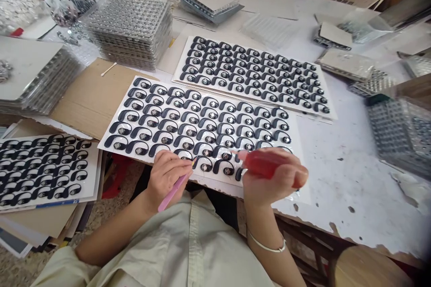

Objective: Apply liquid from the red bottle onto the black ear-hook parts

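Note:
A white sheet [111,136] lies in front of me, bearing rows of black curved pieces, each with a small round shiny part. My left hand [168,177] is closed around a pink pen-like tool [173,193], its tip over the sheet's near edge. Wrapped in my right hand [269,184] is a red squeeze bottle [266,163] with a pale pink nozzle, pointing left over the near rows. Whether the nozzle touches a piece I cannot tell. My right hand hides some pieces at the near right. Behind lies a second sheet [183,56] of similar pieces.
A tall stack of clear trays [129,27] stands at the back left, with another stack [37,74] nearer. A cotton swab [108,69] rests on brown cardboard [87,94]. More sheets of pieces [43,170] sit low at left. Packed trays [404,130] stand at right.

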Available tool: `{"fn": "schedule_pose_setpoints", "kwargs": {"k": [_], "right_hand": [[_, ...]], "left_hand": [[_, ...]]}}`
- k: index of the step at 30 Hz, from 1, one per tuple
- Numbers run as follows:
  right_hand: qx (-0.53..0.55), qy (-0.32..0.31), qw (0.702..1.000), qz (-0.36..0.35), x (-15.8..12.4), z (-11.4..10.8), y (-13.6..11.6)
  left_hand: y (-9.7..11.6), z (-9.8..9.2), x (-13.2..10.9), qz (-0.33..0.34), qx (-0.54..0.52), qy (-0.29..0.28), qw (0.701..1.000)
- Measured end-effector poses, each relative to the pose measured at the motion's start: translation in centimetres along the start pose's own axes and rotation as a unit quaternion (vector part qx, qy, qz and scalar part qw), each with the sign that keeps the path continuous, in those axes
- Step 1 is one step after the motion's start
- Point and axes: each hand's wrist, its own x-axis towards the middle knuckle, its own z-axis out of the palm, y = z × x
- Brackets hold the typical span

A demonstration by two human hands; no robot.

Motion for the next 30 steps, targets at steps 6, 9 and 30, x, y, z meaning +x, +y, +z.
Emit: {"fn": "schedule_pose_setpoints", "kwargs": {"k": [6,9,30], "right_hand": [[0.111,-0.008,0.973,0.202,1.4,-1.0,0.2],[0.126,-0.052,0.966,0.221,1.2,-1.1,0.1],[-0.027,-0.136,0.988,-0.066,-1.3,0.1,-0.4]], "left_hand": [[1.5,-0.3,-0.3,0.027,0.005,-0.061,0.998],[1.9,-0.2,-0.4,0.035,0.013,-0.085,0.996],[2.7,0.4,-0.9,0.051,0.075,-0.106,0.99]]}}
